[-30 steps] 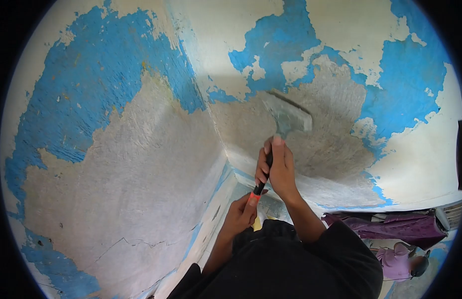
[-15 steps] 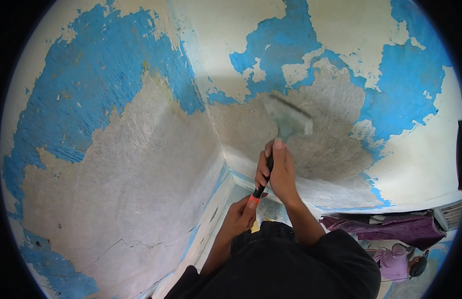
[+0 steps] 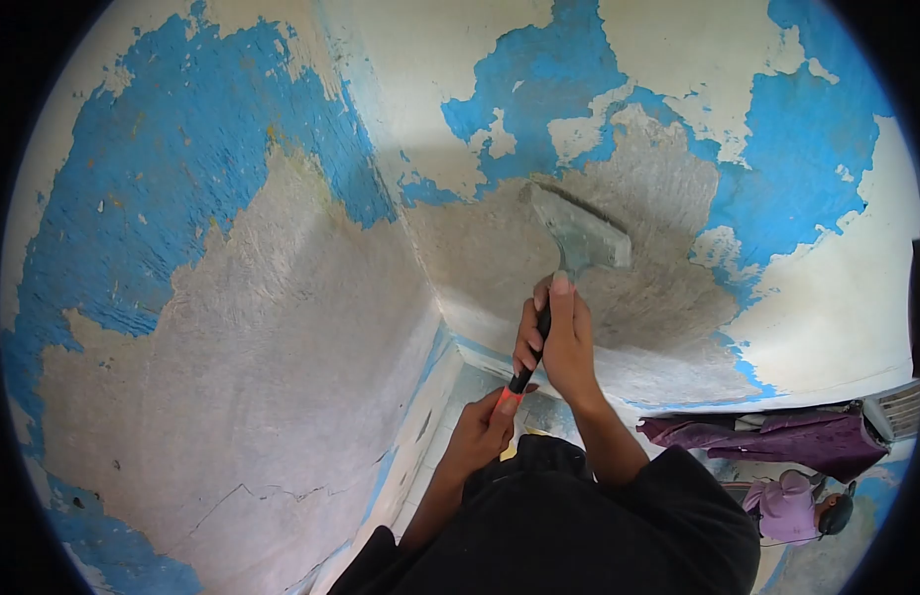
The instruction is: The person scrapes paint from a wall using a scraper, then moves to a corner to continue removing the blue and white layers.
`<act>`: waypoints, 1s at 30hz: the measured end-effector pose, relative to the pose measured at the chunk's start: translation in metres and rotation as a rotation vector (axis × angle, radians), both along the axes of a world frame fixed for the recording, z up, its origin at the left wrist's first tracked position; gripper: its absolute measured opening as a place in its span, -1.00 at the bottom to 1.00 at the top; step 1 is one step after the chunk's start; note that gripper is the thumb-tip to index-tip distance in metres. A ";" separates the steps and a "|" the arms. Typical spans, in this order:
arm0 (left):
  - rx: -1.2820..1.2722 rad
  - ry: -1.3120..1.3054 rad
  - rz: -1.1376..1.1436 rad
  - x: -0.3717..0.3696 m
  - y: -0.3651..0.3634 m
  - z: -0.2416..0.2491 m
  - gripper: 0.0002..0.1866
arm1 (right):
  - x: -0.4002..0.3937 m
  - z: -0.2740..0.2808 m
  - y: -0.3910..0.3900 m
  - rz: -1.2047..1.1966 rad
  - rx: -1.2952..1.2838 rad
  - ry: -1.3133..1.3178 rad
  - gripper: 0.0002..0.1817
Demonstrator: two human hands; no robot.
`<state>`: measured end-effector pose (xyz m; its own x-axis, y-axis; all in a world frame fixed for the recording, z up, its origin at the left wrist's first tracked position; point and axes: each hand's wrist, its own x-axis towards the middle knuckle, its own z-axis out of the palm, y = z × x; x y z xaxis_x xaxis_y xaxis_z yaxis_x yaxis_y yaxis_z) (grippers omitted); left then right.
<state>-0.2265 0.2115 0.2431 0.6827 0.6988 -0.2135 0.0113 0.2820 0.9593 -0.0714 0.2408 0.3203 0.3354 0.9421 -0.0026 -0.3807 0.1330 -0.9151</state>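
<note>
Both my hands are wrapped round the handle of one long tool, a wide scraper (image 3: 582, 226). Its dusty, pale grey-green head fans out from the neck to a dark straight edge. That edge lies close over the bare grey plaster (image 3: 668, 188) of the wall in front of me, just below the blue paint. My right hand (image 3: 562, 327) is closed high on the black part of the handle, its thumb laid along the neck. Lower down, my left hand (image 3: 483, 428) grips the handle's end by the orange-red band.
The left wall (image 3: 272, 397) meets the front wall in a corner, with flaking blue paint (image 3: 172, 169) and a crack low down. Purple cloth (image 3: 787, 443) lies along the right wall's foot. A person in a lilac top (image 3: 785, 508) is at lower right.
The scraper head and both hands have shifted slightly to the right in view, and the head is less blurred. The walls have slid a little left as my view turned.
</note>
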 end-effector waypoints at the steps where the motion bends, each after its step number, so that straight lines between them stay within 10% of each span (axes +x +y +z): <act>1: -0.005 0.021 0.002 -0.003 -0.004 -0.005 -0.52 | 0.000 -0.004 -0.002 -0.004 -0.012 0.040 -0.52; 20: 0.102 -0.208 0.035 0.023 0.018 0.015 -0.52 | 0.009 0.047 0.020 0.000 0.124 -0.165 -0.49; 30: -0.127 0.008 0.366 -0.008 0.000 -0.127 -0.51 | -0.032 -0.124 0.061 0.175 -0.161 -0.103 -0.55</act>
<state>-0.2347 0.2115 0.1160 0.3909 0.8635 -0.3188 -0.1045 0.3857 0.9167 -0.1037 0.3018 0.1963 0.1733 0.9760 -0.1316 -0.2891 -0.0773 -0.9542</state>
